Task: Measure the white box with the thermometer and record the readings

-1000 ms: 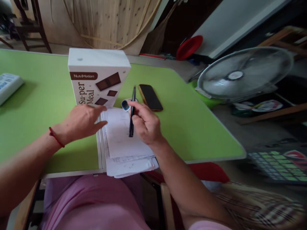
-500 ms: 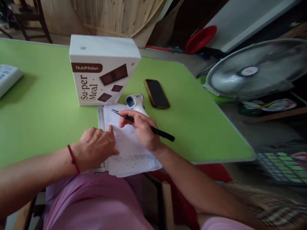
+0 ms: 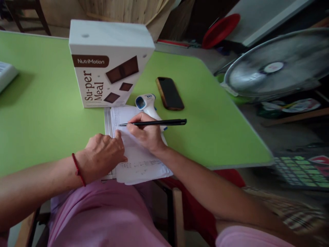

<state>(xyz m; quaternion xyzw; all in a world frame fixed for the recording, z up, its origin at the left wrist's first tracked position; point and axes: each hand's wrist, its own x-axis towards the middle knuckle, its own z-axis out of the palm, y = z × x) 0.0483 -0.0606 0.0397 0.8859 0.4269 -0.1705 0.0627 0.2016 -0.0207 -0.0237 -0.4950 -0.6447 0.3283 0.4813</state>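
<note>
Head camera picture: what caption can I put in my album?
Slim black pen in the right hand's grip over white paper sheets; left hand lies across their edge.

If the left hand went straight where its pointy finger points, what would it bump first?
Probably the black pen, at its tip, just ahead of the left hand. The tip's height over the paper is hard to tell, so the finger might slip under; the white box stands farther on.
</note>
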